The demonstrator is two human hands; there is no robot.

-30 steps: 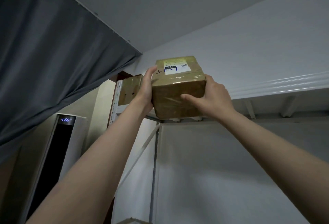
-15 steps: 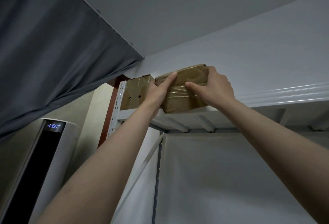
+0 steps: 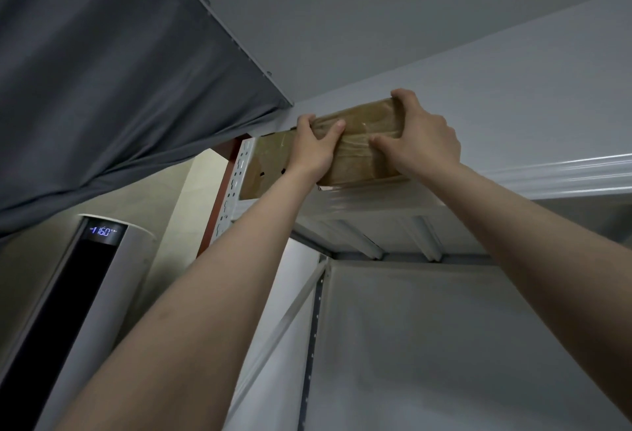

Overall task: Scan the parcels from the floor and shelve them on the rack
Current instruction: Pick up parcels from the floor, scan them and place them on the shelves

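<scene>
A brown taped parcel (image 3: 362, 146) lies on the top shelf (image 3: 564, 174) of the white metal rack, seen from below. My left hand (image 3: 314, 150) grips its left end, fingers over the top and thumb on the front face. My right hand (image 3: 419, 136) grips its right end the same way. Both arms reach up overhead. A second brown parcel (image 3: 263, 167) sits on the same shelf directly to the left, touching or nearly touching the held one. The label on top of the held parcel is hidden.
The rack's perforated upright (image 3: 236, 187) stands at the left end of the shelf. A tall white air conditioner (image 3: 89, 293) with a lit display is lower left. A grey curtain (image 3: 119, 71) hangs at upper left. The ceiling is close above the shelf.
The parcel went from held in the air with its label showing to lying on the top shelf, pushed further back. Both hands stayed on its ends.
</scene>
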